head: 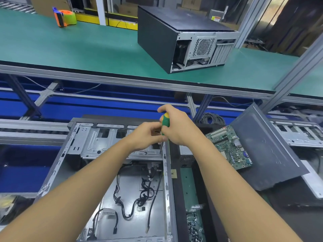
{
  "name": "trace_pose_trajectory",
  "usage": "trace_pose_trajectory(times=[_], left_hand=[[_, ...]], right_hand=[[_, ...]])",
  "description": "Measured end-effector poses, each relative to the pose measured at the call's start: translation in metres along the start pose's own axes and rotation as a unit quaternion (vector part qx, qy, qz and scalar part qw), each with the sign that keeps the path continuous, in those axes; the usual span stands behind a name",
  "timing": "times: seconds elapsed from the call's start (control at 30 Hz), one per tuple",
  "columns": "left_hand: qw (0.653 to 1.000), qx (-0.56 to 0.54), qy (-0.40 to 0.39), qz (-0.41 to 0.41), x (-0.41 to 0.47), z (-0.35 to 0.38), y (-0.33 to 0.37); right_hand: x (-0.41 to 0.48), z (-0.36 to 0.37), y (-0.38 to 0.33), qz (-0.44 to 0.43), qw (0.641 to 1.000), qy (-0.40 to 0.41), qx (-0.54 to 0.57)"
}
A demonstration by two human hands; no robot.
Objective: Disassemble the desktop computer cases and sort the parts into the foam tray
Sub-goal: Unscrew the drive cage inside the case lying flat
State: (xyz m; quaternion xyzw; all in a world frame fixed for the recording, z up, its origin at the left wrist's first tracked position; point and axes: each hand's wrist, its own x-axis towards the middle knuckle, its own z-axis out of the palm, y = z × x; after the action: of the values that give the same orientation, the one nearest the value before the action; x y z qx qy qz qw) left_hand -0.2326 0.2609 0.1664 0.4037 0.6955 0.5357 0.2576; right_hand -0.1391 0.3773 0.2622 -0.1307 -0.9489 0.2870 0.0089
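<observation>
Below the green conveyor belt (87, 55), an open grey steel computer case (52, 172) lies side-up, where the right hand (176, 126) grips a green-and-yellow-handled screwdriver (165, 124) upright on its drive-cage corner while the left hand (148, 135) pinches the shank, likely steadying the tip.

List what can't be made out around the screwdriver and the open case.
Head view only:
- Any screw under the tip of the screwdriver: too small, and crowded by the left hand.
- Whether the left hand pinches the shaft: its fingertips sit behind the right hand and the handle.
- Right part of the motherboard: covered by the grey side panel.
- Small parts near the bottom edge: blurred.
</observation>
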Motion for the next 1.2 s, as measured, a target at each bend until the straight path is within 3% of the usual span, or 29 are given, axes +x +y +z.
trace_pose_trajectory(times=[0.13, 0.27, 0.33, 0.57, 0.67, 0.77, 0.93, 1.13, 1.2], left_hand=[[0.999, -0.011, 0.030, -0.018, -0.001, -0.002, -0.002], [0.997, 0.045, 0.048, -0.045, 0.007, 0.007, 0.003], [0.993, 0.093, 0.052, -0.052, 0.009, 0.011, 0.003], [1.000, 0.005, -0.022, -0.016, 0.001, -0.003, 0.004], [1.000, -0.006, 0.003, -0.025, -0.003, -0.004, 0.002], [0.999, 0.008, 0.041, -0.031, -0.001, -0.001, 0.004], [0.991, 0.108, 0.029, -0.068, 0.004, 0.005, 0.011], [0.997, 0.050, -0.025, -0.048, -0.003, -0.005, 0.008], [0.996, 0.078, -0.005, -0.040, -0.003, -0.007, 0.005]], right_hand=[[-0.001, 0.003, 0.002, -0.015, 0.998, -0.060, 0.017], [0.000, 0.009, 0.001, 0.020, 0.996, 0.080, -0.029], [0.002, 0.010, 0.000, 0.017, 0.993, 0.100, -0.060], [0.002, 0.001, 0.001, -0.028, 0.999, 0.009, -0.017], [0.000, 0.004, 0.003, -0.062, 0.998, -0.024, -0.002], [0.000, 0.009, 0.007, -0.074, 0.997, 0.010, 0.001], [0.006, 0.016, 0.000, 0.017, 0.979, 0.108, -0.175], [0.007, 0.014, 0.000, -0.037, 0.997, 0.034, -0.054], [0.007, 0.009, -0.001, -0.038, 0.999, -0.014, -0.016]])
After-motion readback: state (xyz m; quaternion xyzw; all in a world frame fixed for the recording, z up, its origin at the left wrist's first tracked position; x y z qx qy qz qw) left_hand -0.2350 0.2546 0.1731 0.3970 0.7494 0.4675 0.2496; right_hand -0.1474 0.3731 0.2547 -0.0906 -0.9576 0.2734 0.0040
